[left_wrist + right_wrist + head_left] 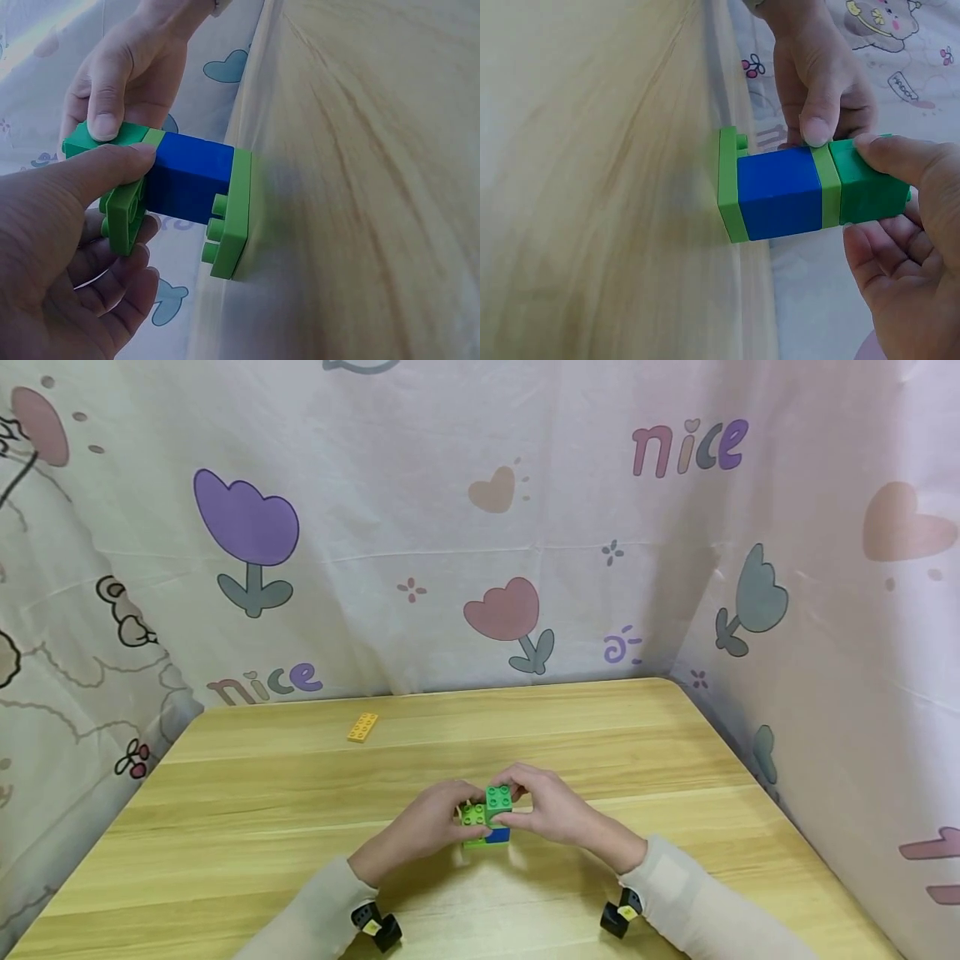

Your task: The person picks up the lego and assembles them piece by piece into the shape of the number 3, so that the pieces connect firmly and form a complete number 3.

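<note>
A small stack of toy building bricks stands on the table between both hands. At its base is a light green plate [238,225], with a blue brick [780,195] on one end of it. A second light green plate [472,815] lies across the blue brick and juts out to the left. On this plate's right end sits a darker green brick [498,800], flush against it in the right wrist view. My left hand [427,820] pinches the upper light green plate. The right hand [553,808] grips the green brick between thumb and fingers.
A yellow studded plate [363,727] lies by itself toward the back left of the wooden table [262,802]. Patterned cloth [420,527] hangs behind the table and along its sides. Each wrist wears a small black camera [377,927].
</note>
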